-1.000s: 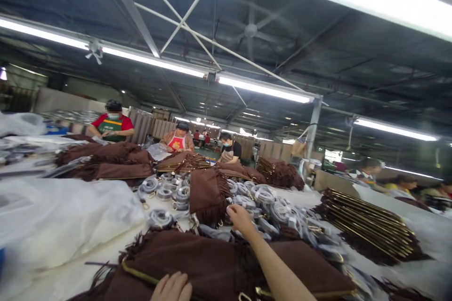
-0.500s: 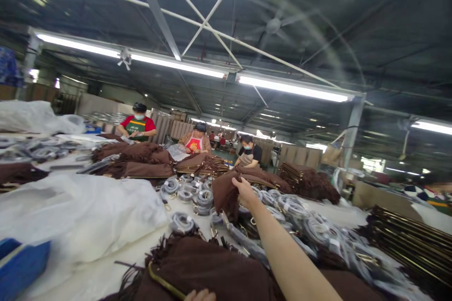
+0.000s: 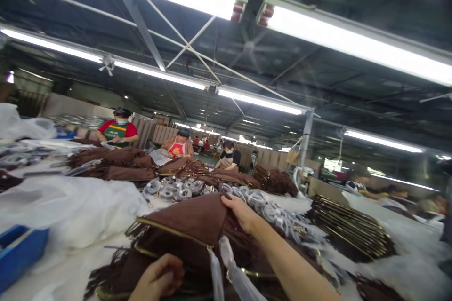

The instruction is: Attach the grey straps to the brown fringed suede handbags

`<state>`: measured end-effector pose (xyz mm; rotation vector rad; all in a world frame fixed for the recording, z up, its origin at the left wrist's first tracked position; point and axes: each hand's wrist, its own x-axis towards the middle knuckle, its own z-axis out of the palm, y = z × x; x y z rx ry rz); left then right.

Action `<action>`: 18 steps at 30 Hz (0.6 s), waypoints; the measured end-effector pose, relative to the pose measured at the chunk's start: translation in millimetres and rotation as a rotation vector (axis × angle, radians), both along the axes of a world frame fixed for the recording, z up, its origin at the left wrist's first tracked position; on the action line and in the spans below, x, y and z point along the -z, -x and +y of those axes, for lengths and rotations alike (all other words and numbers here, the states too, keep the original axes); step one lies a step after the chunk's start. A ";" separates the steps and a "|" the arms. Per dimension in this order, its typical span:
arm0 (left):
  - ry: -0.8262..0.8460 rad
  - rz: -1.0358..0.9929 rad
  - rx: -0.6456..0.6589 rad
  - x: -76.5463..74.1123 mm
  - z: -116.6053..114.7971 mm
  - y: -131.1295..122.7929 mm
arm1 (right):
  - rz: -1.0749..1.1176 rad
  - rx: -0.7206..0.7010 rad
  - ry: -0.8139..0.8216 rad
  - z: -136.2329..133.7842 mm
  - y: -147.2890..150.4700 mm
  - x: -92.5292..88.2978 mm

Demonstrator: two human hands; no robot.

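Observation:
My right hand (image 3: 240,211) grips the upper right corner of a brown fringed bag (image 3: 197,216) with a gold zipper, its thumb over the cloth. The bag is held tilted above other brown fringed bags (image 3: 130,268) lying at the front of the table. Below the zipper hang clear plastic-wrapped straps (image 3: 229,258). Just under the raised bag is my left hand (image 3: 164,270), slightly blurred, its fingers curled together with nothing visible in them.
Coiled grey straps (image 3: 185,189) in plastic lie beyond the bag. White plastic sheeting (image 3: 70,202) and a blue box (image 3: 23,254) are at left. A stack of gold-zippered bags (image 3: 349,225) stands at right. Several co-workers, one in a green apron (image 3: 118,132), work across the table.
My right hand has drawn the brown bag from among the coiled straps toward me, over the front pile. My left hand has risen farther into view. The camera view has shifted right and up.

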<state>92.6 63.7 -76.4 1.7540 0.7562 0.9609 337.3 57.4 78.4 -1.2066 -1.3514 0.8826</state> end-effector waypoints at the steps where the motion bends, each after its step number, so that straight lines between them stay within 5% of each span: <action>1: 0.187 -0.024 0.070 1.6 -9.3 0.2 | -0.025 0.030 0.040 -6.9 3.8 22.0; 3: 0.462 -0.071 0.124 3.9 -28.9 -1.4 | -0.086 0.110 0.092 -19.2 10.1 61.3; 5: 0.466 -0.045 0.089 1.6 -48.7 -6.0 | -0.160 0.209 0.106 -30.0 13.8 88.0; 7: 0.297 0.093 0.046 -6.0 -69.0 -14.7 | -0.244 0.309 0.093 -40.2 15.7 99.3; 11: -0.118 0.499 -0.156 -21.3 -107.8 -44.9 | -0.417 0.452 -0.038 -68.5 22.4 91.8; 15: -0.136 0.715 -0.276 -16.4 -123.6 -74.3 | -0.873 0.183 -0.205 -110.2 28.9 92.1; 18: -0.130 0.720 -0.273 -10.2 -119.8 -81.5 | -1.023 -0.062 -0.096 -132.1 27.3 113.5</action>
